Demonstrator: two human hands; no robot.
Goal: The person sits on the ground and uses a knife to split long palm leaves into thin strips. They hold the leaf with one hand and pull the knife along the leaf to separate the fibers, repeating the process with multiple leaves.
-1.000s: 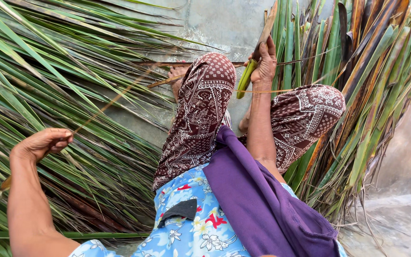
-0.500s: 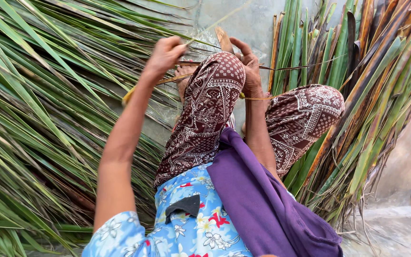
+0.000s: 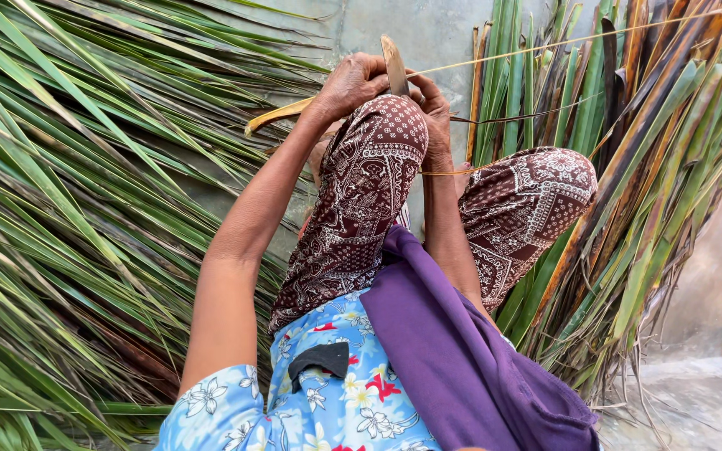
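My left hand (image 3: 354, 83) grips a yellowish palm leaf strip (image 3: 282, 115) just above my raised left knee (image 3: 386, 134). My right hand (image 3: 434, 104) meets it there, closed on a knife whose blade (image 3: 394, 65) sticks up between the two hands. A thin pale leaf rib (image 3: 561, 42) runs from the hands up to the right. A second thin strip (image 3: 453, 172) lies across between my knees. My legs wear dark patterned trousers, with a purple cloth (image 3: 453, 359) over my lap.
A large spread of green palm leaves (image 3: 85, 217) covers the ground on the left. A bundle of long green and brown leaves (image 3: 645, 167) lies on the right. Grey concrete floor (image 3: 695, 392) shows at the lower right and at the top middle.
My left hand swung from far out on the left up to the knee and took hold of the leaf strip beside the right hand. The right hand with the knife shifted left above the knee.
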